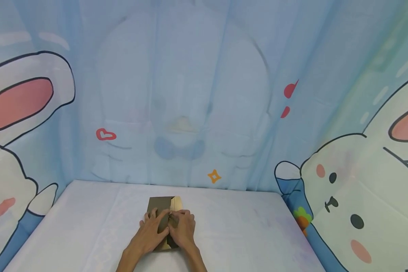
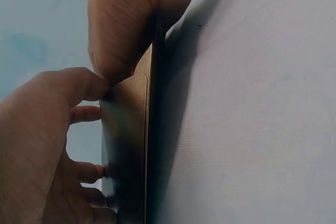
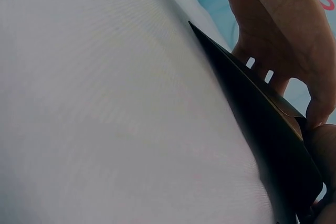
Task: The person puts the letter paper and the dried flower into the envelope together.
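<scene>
A flat dark olive-brown paper envelope (image 1: 159, 204) lies on the white cloth, with a lighter tan strip (image 1: 176, 203) along its right side. Spread over the envelope's left part, my left hand (image 1: 153, 228) rests its fingertips on the surface, thumb reaching toward the middle. My right hand (image 1: 183, 228) pinches the dark flap near the middle with curled fingers. In the right wrist view the dark flap (image 3: 257, 129) stands raised at a slant from the cloth. In the left wrist view, a curved cut line shows on the golden-brown face (image 2: 134, 95), close to both hands.
A white cloth-covered table (image 1: 251, 226) stretches out around the envelope. Behind it hangs a light blue curtain (image 1: 187, 75) with cartoon rabbits, a red heart outline and an orange star printed on it.
</scene>
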Available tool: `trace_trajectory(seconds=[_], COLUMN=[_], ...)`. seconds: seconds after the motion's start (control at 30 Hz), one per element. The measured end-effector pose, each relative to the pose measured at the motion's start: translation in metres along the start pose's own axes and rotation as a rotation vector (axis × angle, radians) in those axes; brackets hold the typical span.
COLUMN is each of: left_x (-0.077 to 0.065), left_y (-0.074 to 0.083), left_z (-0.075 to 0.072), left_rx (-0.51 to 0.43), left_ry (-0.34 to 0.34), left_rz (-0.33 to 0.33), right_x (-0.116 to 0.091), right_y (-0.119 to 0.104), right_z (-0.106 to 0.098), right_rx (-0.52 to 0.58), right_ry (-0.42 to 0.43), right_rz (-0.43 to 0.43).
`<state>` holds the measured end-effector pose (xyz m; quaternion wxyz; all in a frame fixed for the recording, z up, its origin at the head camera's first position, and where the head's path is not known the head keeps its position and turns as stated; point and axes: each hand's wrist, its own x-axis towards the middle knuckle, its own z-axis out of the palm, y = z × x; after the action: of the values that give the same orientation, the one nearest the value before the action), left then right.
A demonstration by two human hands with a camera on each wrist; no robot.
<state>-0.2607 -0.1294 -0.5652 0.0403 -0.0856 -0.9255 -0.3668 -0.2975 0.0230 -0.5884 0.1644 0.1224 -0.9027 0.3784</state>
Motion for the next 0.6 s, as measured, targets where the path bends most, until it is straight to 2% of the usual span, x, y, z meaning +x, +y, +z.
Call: trace_trajectory(seconds=[0.1, 0.37, 0.47, 0.6], left_x=[0.000, 0.002, 0.001, -0.002], left_y=[0.001, 0.002, 0.001, -0.001], left_z=[0.001, 0.002, 0.001, 0.000], left_rx=[-0.007, 0.018, 0.018, 0.010], left_ry=[-0.012, -0.021, -0.024, -0.024], left_rz=[0.002, 0.002, -0.004, -0.008], right_x=[-0.002, 0.001, -0.001, -0.002], right_y=[0.003, -0.002, 0.001, 0.013], right_z=[0.001, -0.005, -0.003, -0.008], right_rx=[-0.032, -0.009, 0.038, 0.147], right_ry=[0.031, -0.035, -0.006, 0.042], right_rz=[-0.028, 0.063, 0.043, -0.041])
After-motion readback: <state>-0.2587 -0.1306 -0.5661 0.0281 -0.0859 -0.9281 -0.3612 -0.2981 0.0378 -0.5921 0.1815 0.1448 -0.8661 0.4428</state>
